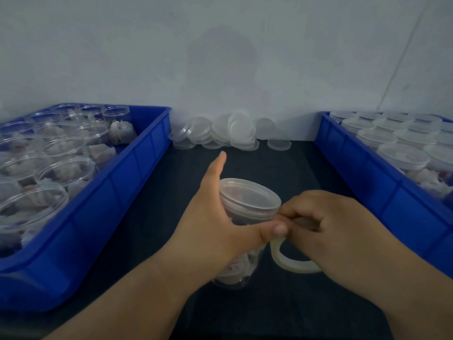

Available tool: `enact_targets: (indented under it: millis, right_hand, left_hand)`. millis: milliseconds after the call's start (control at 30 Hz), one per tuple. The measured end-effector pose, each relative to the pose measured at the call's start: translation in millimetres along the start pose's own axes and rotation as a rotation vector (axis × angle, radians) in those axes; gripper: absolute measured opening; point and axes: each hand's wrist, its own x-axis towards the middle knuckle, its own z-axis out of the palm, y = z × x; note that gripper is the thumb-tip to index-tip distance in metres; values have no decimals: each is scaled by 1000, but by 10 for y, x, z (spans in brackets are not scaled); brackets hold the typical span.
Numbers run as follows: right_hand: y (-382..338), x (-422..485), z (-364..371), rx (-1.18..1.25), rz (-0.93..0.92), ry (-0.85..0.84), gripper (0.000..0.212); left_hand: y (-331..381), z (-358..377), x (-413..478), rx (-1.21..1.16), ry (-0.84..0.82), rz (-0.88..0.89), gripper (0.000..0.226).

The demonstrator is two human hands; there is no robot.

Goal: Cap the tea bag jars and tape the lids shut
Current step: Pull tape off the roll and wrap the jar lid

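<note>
Capped clear plastic jar (235, 273), near centre.
Left hand (213, 224) grips it, thumb pressed under the lid (248, 195); right hand (343, 224), fingers curled, holds a pale tape roll (291, 263), perhaps pinching its end.

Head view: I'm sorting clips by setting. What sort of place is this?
Probably a packing bench: a left blue crate of uncapped tea bag jars, a right blue crate of capped jars, and loose lids piled by the wall.

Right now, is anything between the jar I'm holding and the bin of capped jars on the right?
Nothing on the table does. Only your right hand, holding the tape roll, lies between the jar and that bin.
</note>
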Motion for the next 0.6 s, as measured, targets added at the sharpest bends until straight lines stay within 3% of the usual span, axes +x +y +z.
enact_targets:
  millis: [67, 267, 500, 600]
  right_hand:
    - [-6, -2, 6, 0, -23, 2, 18]
    - [3, 16, 6, -67, -65, 2, 15]
    - [-23, 5, 134, -212, -66, 311, 26]
    - [102, 181, 192, -367, 12, 337, 27]
  left_hand:
    - [2, 17, 9, 22, 35, 15, 129]
    - [-44, 36, 23, 79, 99, 45, 88]
    - [-19, 89, 6, 99, 190, 42, 72]
    - [96, 61, -66, 129, 188, 74, 71]
